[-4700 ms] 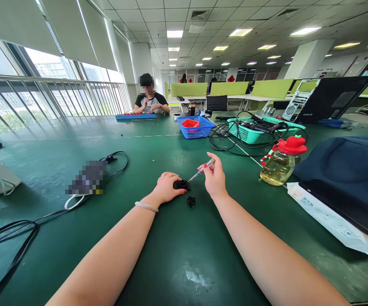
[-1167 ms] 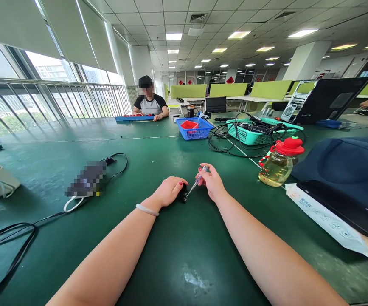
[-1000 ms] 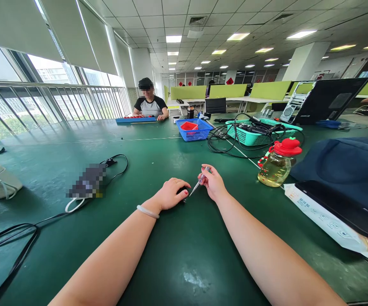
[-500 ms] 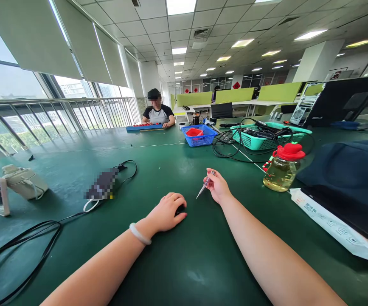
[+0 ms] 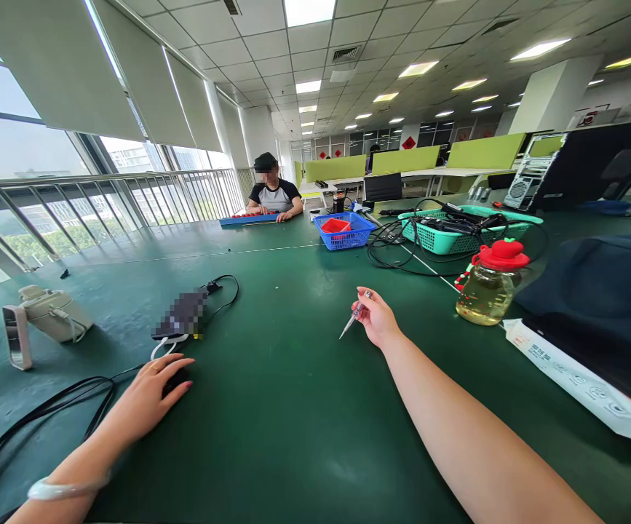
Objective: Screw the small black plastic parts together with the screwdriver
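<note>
My left hand (image 5: 156, 393) lies palm down near the table's left side, its fingers curved around a small black object (image 5: 175, 383). Most of that object is hidden beneath the palm, so its kind does not show. A pale bangle circles the wrist. In my right hand (image 5: 375, 317) is a slim screwdriver (image 5: 354, 317) with a clear handle. Its thin metal tip points down and to the left, close above the green table (image 5: 271, 437). Just beyond my left hand lies a blurred dark device (image 5: 181, 316) with cables plugged in.
On the left stand a beige bag-like case (image 5: 56, 314) and an upright white device (image 5: 17, 338); black cables (image 5: 36, 415) run nearby. Farther back are a blue basket (image 5: 348, 239) and a green basket (image 5: 440, 240). A red-lidded bottle (image 5: 487, 291) stands right. Another person (image 5: 272, 193) sits opposite.
My left hand has slid left and toward me, from mid-table to beside the blurred device, with the black object under it. The right hand and screwdriver have hardly moved.
</note>
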A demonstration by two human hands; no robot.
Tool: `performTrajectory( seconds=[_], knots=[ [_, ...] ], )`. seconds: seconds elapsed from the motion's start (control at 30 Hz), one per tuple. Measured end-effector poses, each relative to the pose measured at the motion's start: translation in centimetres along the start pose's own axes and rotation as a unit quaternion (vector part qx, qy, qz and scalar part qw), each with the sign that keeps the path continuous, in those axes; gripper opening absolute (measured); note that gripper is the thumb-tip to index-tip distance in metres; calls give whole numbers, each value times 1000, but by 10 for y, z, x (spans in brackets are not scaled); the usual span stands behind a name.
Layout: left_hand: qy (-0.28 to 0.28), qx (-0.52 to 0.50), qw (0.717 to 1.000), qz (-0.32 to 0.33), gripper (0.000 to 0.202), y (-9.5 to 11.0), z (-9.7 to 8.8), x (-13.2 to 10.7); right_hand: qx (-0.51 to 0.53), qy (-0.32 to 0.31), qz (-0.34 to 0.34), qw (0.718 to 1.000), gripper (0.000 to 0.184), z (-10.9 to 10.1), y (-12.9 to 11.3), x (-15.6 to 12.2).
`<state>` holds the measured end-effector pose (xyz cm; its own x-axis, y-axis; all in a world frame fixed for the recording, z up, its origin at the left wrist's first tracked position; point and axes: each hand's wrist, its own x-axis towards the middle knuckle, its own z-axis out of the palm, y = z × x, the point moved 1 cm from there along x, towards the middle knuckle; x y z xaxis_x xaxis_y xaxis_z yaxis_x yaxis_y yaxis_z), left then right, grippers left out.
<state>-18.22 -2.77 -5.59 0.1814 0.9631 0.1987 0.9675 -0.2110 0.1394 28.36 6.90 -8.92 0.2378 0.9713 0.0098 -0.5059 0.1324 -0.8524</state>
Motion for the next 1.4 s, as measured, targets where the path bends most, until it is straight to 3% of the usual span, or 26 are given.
performTrajectory(
  seconds=[0.13, 0.3, 0.37, 0.5, 0.6, 0.8, 1.0, 1.4],
  knots=[
    [43, 30, 996, -71, 60, -20, -9, -21, 8, -1, 6, 1000, 47, -1, 1, 1],
    [14, 13, 988, -154, 55, -17, -13, -40, 8, -2, 5, 1000, 46, -2, 3, 2],
    [33, 12, 985, -167, 53, -14, -17, -41, 5, -3, 5, 1000, 46, -2, 2, 1],
    [95, 20, 973, -211, 44, -5, -29, -35, -9, -2, 4, 1000, 45, -1, 1, 0],
    [81, 25, 964, -252, 44, 2, -36, -24, -11, -2, 6, 1000, 45, -1, 2, 1],
    [22, 38, 965, -258, 44, 9, -29, -6, -24, -3, -3, 1000, 46, -1, 1, 1],
    [38, 19, 956, -289, 49, 13, -29, -3, -25, -4, 1, 1000, 46, 1, 0, -1],
    [14, 43, 933, -357, 47, 21, -33, 1, -35, -14, 2, 999, 46, 1, 1, 0]
  ],
)
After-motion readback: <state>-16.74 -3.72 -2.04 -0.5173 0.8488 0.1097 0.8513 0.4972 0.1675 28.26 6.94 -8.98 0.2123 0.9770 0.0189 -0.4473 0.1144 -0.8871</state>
